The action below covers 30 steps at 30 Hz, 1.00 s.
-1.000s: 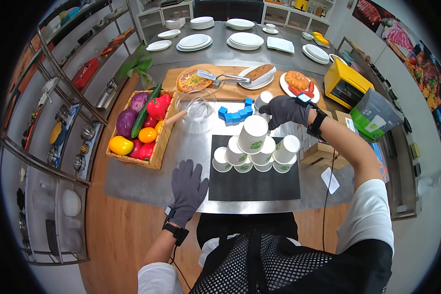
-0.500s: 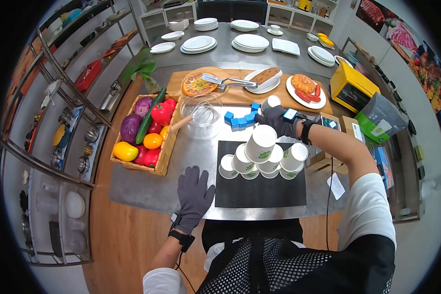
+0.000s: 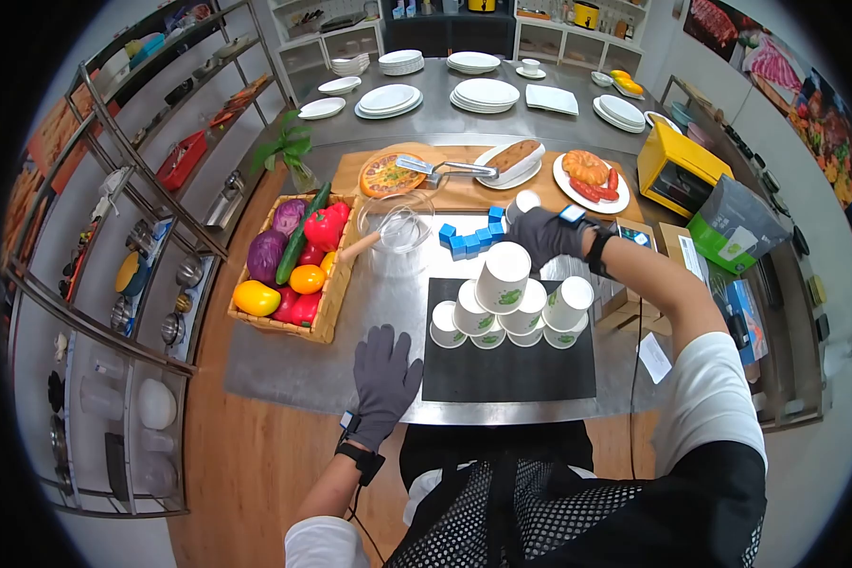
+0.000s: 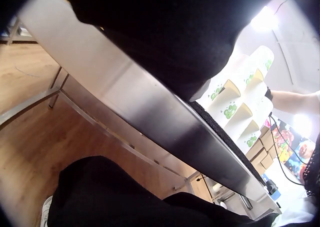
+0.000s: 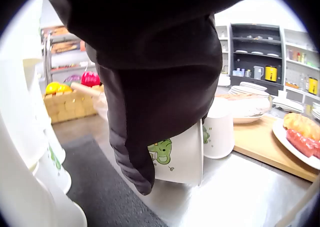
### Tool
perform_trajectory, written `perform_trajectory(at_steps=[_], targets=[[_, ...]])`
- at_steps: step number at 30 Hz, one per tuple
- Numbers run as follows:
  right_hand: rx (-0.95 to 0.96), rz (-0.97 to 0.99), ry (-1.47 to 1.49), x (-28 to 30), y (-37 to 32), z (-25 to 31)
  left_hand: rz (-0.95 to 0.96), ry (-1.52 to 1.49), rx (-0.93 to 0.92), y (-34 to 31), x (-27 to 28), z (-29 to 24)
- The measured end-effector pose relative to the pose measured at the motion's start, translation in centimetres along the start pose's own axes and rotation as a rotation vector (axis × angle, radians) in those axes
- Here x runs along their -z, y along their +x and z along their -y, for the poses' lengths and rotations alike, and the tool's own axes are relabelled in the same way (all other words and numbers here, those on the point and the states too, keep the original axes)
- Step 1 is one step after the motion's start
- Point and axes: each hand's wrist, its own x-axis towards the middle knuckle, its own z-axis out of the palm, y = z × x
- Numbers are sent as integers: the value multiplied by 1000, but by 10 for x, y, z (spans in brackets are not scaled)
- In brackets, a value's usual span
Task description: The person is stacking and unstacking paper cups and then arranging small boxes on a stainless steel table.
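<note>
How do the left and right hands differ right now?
The left hand is open, fingers straight; the right hand has its fingers curled round a cup.
The left is at the table's near edge beside the black mat; the right is beyond the mat.
Both wear grey gloves.

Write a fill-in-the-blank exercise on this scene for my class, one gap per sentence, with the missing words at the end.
The mat under the stacked cups is coloured ____.
The gloved hand that grips a cup is the person's ____ one.
The small blocks beyond the stack are coloured ____.
The plate nearest the yellow oven holds bread and red ____.

Missing words: black; right; blue; sausages
</note>
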Motion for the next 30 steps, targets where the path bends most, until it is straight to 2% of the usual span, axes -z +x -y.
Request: perform_trajectory(at_steps=[1, 3, 5, 7, 8, 9, 11, 12, 13, 16, 19, 23, 25, 30], targets=[[-36, -89, 19, 12, -5, -1, -12, -2, -8, 1, 0, -1], [-220, -214, 336, 46, -23, 0, 7, -7, -5, 2, 4, -2], [-497, -241, 546, 102, -52, 29, 25, -10, 1, 3, 6, -3], [-435, -454, 687, 125, -82, 42, 19, -1, -8, 4, 6, -3], [-530, -467, 661, 145, -96, 60, 18, -11, -17, 5, 8, -3], [-532, -462, 664, 152, -109, 72, 24, -13, -15, 7, 9, -3], [-601, -537, 878, 154, -128, 89, -6, -12, -29, 6, 9, -4], [-477, -568, 921, 135, -133, 79, 0, -15, -30, 6, 9, -4], [-467, -585, 875, 125, -136, 85, 0, -19, -32, 6, 10, -4], [-457, -474, 909, 119, -146, 111, -6, -22, -44, 5, 8, -3], [-356, -429, 1160, 98, -142, 116, -15, -18, -47, 5, 7, -3], [-359, -467, 1214, 95, -141, 127, -20, -36, -28, 5, 9, -4], [-413, -385, 1104, 97, -141, 127, -7, -37, -24, 6, 11, -4], [-377, -357, 1102, 96, -145, 127, -16, -31, -27, 3, 5, -3]])
